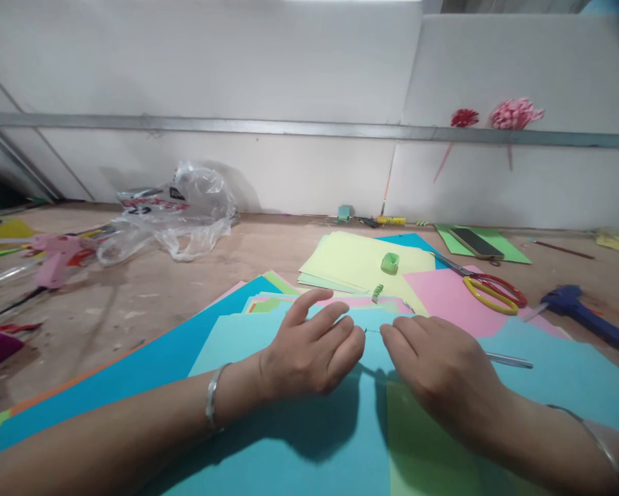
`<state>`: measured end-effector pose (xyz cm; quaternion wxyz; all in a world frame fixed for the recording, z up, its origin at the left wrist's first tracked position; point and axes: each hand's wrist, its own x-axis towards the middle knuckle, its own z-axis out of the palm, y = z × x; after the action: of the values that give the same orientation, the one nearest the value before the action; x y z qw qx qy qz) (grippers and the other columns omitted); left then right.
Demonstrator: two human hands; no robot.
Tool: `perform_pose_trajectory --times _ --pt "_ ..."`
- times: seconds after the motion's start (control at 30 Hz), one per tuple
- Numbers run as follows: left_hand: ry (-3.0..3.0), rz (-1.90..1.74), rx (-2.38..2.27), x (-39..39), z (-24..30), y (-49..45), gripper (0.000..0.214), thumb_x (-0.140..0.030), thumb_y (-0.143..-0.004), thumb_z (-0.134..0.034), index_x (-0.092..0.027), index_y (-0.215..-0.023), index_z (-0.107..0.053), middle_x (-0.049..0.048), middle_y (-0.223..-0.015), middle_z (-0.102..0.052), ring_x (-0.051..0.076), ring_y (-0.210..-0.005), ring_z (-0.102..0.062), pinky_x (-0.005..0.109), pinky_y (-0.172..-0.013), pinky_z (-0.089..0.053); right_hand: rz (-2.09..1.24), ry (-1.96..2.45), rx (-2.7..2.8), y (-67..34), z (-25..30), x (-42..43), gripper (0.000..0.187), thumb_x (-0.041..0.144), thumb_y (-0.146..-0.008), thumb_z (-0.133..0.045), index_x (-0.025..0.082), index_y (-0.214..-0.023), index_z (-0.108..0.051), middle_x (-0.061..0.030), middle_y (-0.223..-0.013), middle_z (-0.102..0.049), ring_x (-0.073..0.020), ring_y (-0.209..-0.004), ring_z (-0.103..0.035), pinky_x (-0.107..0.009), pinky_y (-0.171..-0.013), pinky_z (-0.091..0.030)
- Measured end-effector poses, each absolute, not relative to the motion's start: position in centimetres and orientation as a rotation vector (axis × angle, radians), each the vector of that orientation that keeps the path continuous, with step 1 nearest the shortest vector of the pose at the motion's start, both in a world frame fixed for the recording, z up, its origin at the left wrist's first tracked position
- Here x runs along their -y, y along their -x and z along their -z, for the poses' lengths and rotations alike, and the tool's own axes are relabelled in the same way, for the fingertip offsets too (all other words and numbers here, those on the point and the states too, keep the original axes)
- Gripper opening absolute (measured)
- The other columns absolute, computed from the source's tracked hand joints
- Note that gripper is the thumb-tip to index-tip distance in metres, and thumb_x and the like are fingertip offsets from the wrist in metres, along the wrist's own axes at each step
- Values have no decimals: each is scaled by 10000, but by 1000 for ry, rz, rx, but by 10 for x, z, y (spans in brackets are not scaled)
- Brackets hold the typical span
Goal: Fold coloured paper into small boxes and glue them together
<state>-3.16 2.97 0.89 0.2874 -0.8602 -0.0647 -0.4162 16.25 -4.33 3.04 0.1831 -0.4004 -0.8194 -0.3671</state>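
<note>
Workbench (195, 275) bearing overlapping coloured paper, the uppermost a light blue sheet (309, 441) lying directly before the person, over a darker blue sheet (149, 365). Left hand (309, 351) and right hand (438, 372) rest knuckles-up on the light blue sheet, fingertips nearly meeting at its far edge; the fingers are curled, apparently pinching a thin strip or fold there, though what lies between them is too small to tell. Paper of this kind is judged light, limp and easily creased, best held at an edge between thumb and forefinger. Beyond: yellow sheets (350, 265), crumpled plastic bag (180, 213), scissors (489, 289), a pen (510, 360), a small green coil (390, 262).
</note>
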Motion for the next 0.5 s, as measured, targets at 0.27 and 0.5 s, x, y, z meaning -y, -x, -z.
perform_pose_trajectory --times 0.27,0.5 --pt "2347 1100 171 -26 -10 32 155 -79 -914 -472 -159 -881 -599 33 -782 -729 205 -851 -670 439 -907 -476 984 1133 2293 -160 -25 44 296 2 -833 -465 190 -626 -563 -30 -537 -470 -198 -533 -335 -336 -549 -185" --pt "2324 1128 169 -28 -8 32 164 -82 -925 -461 -164 -872 -592 15 -762 -740 175 -801 -667 407 -882 -476 999 1107 2264 -160 -23 41 337 2 -852 -434 198 -594 -528 -20 -514 -449 -188 -518 -313 -334 -534 -182"
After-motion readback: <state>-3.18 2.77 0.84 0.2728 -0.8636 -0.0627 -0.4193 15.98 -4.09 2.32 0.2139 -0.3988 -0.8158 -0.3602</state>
